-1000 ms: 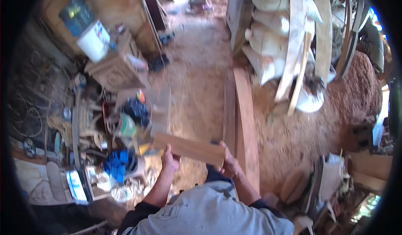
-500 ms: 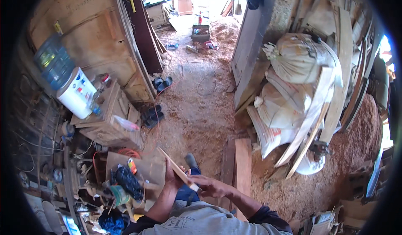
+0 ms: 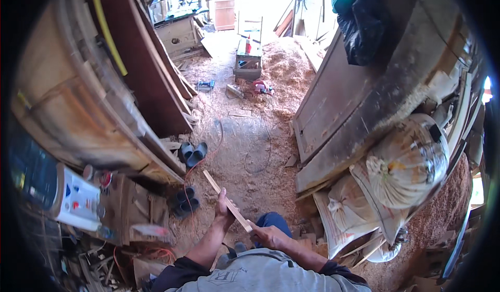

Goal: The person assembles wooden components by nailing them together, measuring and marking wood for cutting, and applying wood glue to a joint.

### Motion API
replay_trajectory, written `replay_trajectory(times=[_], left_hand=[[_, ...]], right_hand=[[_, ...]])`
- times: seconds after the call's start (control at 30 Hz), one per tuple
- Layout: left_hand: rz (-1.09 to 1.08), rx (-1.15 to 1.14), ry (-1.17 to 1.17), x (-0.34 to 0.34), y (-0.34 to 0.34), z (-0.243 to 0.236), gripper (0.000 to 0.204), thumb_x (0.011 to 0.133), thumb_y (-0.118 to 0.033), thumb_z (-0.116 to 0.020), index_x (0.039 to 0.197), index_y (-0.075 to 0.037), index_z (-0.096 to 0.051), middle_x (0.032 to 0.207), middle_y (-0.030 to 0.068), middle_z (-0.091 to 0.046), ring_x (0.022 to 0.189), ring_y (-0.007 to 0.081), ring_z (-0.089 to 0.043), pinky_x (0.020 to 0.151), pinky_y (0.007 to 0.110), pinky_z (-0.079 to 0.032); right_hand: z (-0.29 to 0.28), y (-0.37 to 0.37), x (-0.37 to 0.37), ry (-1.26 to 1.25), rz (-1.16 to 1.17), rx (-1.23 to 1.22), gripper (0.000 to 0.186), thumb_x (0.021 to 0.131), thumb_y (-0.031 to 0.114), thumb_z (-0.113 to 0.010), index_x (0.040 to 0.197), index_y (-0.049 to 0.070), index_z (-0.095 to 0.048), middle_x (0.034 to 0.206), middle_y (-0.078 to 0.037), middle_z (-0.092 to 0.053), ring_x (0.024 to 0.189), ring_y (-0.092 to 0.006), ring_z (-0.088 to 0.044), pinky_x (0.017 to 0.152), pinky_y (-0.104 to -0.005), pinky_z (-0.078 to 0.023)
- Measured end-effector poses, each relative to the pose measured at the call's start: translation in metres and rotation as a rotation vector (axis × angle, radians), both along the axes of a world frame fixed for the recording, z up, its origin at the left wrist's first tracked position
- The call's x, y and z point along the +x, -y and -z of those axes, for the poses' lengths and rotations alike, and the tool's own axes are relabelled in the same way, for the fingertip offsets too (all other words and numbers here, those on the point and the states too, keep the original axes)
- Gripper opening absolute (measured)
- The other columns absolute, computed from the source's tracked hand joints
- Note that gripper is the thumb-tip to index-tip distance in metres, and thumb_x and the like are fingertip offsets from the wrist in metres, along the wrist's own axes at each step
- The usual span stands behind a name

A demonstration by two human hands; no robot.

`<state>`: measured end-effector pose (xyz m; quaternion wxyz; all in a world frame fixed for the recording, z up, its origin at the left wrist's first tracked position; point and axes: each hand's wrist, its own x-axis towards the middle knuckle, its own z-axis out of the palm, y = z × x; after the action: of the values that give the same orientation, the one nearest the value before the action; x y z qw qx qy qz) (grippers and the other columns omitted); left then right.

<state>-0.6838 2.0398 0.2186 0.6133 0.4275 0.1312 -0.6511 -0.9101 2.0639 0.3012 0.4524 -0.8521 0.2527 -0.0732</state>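
Observation:
A thin, pale wooden strip [image 3: 212, 181] slants across in front of my body, its far end pointing up and to the left. Around its middle, my left hand [image 3: 224, 212] is closed with the thumb along the top. The strip's near end is in the closed fingers of my right hand [image 3: 267, 237], close to my waist. Some of the fingers on both hands are hidden by the strip and by the hands themselves.
Slippers [image 3: 192, 154] and an orange cable [image 3: 221, 131] lie on the shaving-strewn floor. Ahead are a small wooden stool [image 3: 248, 63] and a red power tool [image 3: 262, 88]. Full sacks [image 3: 409, 162] stand right; a water dispenser [image 3: 78, 198] stands left. Wooden panels flank the passage.
I have moved forward toward the bright doorway, so the sacks and dispenser sit lower in view. The strip has turned and now shows a narrower face. Both hands still hold it.

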Motion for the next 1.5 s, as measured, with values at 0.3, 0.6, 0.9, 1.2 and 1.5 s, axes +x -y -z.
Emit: replay_trajectory(times=[0.3,0.6,0.9,1.2,1.5], left_hand=[[0.199,0.153,-0.138,0.105,0.279,0.003,0.082,0.071,-0.069,-0.065,0.093,0.004,-0.036,0.072,0.0058,-0.037,0.053,0.0194,-0.042,0.05,0.031,-0.042],[-0.31,0.132,0.595,0.211,0.525,-0.046,0.047,0.085,-0.053,-0.062,0.087,-0.01,-0.045,0.062,0.0005,-0.039,0.044,0.0142,-0.042,0.04,0.03,-0.04],[-0.213,-0.054,0.696,0.363,0.763,-0.054,0.039,0.093,-0.031,-0.057,0.121,-0.006,-0.044,0.086,0.0006,-0.045,0.064,0.0092,-0.043,0.049,0.024,-0.04],[-0.238,-0.495,0.905,0.452,0.905,-0.272,0.059,0.084,-0.024,-0.056,0.136,-0.009,-0.034,0.086,0.004,-0.048,0.067,0.0122,-0.048,0.052,0.025,-0.045],[-0.418,-0.572,1.383,0.555,0.996,-0.285,0.072,0.092,-0.04,-0.052,0.141,0.006,-0.025,0.092,0.0075,-0.051,0.08,0.0144,-0.049,0.07,0.027,-0.043]], right_hand=[[-0.017,0.324,0.104,0.168,-0.301,0.239,0.057,0.089,0.009,-0.058,0.141,0.006,-0.035,0.095,-0.017,-0.069,0.086,-0.0329,-0.069,0.073,-0.0414,-0.053],[-0.068,0.59,0.212,0.093,-0.193,1.093,0.077,0.092,0.05,-0.059,0.153,0.017,-0.024,0.095,0.002,-0.048,0.085,-0.0082,-0.043,0.073,-0.024,-0.039],[-0.093,0.821,0.36,0.134,-0.052,1.126,0.077,0.088,0.021,-0.066,0.152,0.013,-0.025,0.078,0.003,-0.049,0.068,-0.0082,-0.044,0.065,-0.0241,-0.039],[-0.132,0.961,0.499,0.218,-0.225,1.005,0.116,0.065,0.014,-0.077,0.155,0.016,-0.004,0.112,-0.007,-0.054,0.093,-0.016,-0.051,0.081,-0.0317,-0.045],[-0.157,1.069,0.606,0.19,-0.311,1.086,0.104,0.072,0.004,-0.069,0.154,0.015,-0.006,0.094,-0.012,-0.065,0.077,-0.0206,-0.064,0.066,-0.0324,-0.053]])
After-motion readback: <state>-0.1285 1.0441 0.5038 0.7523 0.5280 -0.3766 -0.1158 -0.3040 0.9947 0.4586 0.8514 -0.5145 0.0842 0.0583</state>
